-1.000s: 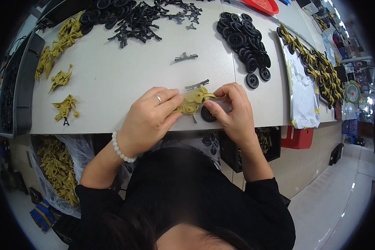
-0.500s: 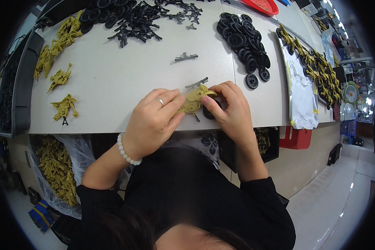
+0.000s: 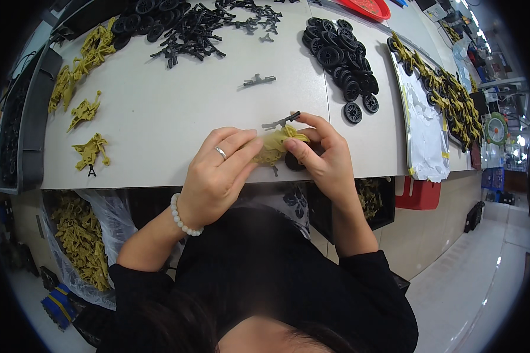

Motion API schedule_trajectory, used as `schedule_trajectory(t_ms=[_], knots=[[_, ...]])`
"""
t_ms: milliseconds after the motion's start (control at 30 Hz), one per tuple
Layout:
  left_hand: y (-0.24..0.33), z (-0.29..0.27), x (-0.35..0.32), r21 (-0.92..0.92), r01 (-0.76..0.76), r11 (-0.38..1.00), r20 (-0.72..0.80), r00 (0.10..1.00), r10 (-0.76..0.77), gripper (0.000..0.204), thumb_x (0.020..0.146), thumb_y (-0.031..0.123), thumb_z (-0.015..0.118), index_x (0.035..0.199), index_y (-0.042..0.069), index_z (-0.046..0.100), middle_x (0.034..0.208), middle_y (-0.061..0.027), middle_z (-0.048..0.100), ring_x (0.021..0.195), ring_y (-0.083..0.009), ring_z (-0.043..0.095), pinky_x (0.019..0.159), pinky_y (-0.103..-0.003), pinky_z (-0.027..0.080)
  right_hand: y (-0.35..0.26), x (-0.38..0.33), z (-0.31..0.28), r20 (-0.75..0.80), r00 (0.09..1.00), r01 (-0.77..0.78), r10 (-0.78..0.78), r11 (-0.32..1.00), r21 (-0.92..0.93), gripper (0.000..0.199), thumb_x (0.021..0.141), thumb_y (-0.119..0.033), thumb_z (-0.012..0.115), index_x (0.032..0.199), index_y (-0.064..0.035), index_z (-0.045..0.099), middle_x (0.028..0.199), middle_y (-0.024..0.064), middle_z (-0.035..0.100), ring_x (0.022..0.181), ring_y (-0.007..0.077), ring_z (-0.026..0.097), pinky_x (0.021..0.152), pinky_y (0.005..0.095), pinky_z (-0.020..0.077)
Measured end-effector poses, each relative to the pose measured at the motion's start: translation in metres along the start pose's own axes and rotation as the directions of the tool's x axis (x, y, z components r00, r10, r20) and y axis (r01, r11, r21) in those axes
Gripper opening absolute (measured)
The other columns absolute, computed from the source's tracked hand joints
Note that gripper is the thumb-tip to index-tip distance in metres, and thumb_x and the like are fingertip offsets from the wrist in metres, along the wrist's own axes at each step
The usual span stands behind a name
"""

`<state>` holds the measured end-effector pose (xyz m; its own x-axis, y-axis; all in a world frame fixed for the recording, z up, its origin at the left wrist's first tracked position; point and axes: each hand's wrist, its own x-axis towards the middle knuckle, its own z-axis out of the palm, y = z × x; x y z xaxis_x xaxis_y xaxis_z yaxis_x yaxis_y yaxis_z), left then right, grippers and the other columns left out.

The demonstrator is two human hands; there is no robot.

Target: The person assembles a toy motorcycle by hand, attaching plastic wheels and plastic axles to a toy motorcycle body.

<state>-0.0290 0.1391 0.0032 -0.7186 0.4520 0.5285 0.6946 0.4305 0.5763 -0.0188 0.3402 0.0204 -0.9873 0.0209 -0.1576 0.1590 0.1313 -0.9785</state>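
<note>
A small olive-yellow plastic toy part (image 3: pixel 275 146) is held between both hands just above the near edge of the white counter (image 3: pixel 176 123). The left hand (image 3: pixel 218 173), with a ring on one finger and a white bead bracelet (image 3: pixel 182 216) at the wrist, is closed round the part's left side, its fingers curled against it. The right hand (image 3: pixel 321 156) is closed on the part's right side, the thumb pressed on top, and a black wheel (image 3: pixel 292 162) is pinched under it against the part. A dark grey axle piece (image 3: pixel 281 122) is seen just behind the part, touching the right fingertips. Another grey axle piece (image 3: pixel 259 80) lies well apart, farther back on the counter. A pile of black wheels (image 3: pixel 338 56) is spread at the back right, and a heap of black frame pieces (image 3: pixel 188 29) at the back left. Loose olive-yellow parts (image 3: pixel 90 150) lie near the left edge. A clear bag of olive-yellow parts (image 3: pixel 79 241) hangs below the counter on the left, and a red bin (image 3: pixel 418 194) is seen below on the right.
</note>
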Motion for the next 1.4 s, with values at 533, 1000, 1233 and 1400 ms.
schedule_trajectory(t_ms=[533,1000,1233,1400], knots=[[-0.002,-0.012,0.014,-0.811,0.574,0.11,0.444,0.728,-0.522,0.045,0.092,0.008,0.062,0.132,-0.003,0.043,0.103,-0.0124,0.065,0.094,-0.0162,0.065,0.08,-0.026,0.054,-0.004,0.011,-0.006,0.119,0.992,-0.08,0.044,0.943,0.322,0.025,0.091,-0.013,0.066,0.108,0.0038,0.061,0.092,0.0057,0.068,0.082,0.0069,0.061,0.076,0.0197,0.0481],[-0.003,-0.008,0.013,-0.78,0.618,-0.095,0.55,0.607,-0.574,0.027,0.097,0.017,0.054,0.118,0.001,0.049,0.102,-0.0223,0.065,0.079,-0.0282,0.071,0.066,-0.031,0.061,-0.004,0.006,0.001,0.01,0.99,0.139,-0.14,0.96,-0.242,0.039,0.082,-0.016,0.074,0.112,0.0051,0.062,0.095,0.0154,0.069,0.079,0.0156,0.066,0.067,0.0266,0.0518],[-0.006,-0.011,0.017,-0.744,0.661,-0.101,0.601,0.595,-0.534,0.028,0.098,0.019,0.051,0.119,0.001,0.046,0.104,-0.0228,0.064,0.082,-0.0305,0.071,0.067,-0.032,0.062,0.003,0.01,-0.004,0.017,0.957,0.267,-0.289,0.86,-0.434,0.036,0.078,-0.015,0.076,0.109,-0.0006,0.064,0.095,0.0136,0.067,0.077,0.0242,0.067,0.066,0.031,0.0531],[-0.008,-0.012,0.019,-0.713,0.689,-0.128,0.636,0.561,-0.53,0.028,0.099,0.02,0.05,0.118,0.001,0.046,0.107,-0.0232,0.063,0.084,-0.0306,0.071,0.068,-0.032,0.062,0.001,0.012,-0.003,0.033,0.936,0.312,-0.351,0.783,-0.538,0.031,0.077,-0.016,0.076,0.102,-0.0013,0.065,0.094,0.0115,0.066,0.079,0.0245,0.066,0.069,0.0322,0.0526]])
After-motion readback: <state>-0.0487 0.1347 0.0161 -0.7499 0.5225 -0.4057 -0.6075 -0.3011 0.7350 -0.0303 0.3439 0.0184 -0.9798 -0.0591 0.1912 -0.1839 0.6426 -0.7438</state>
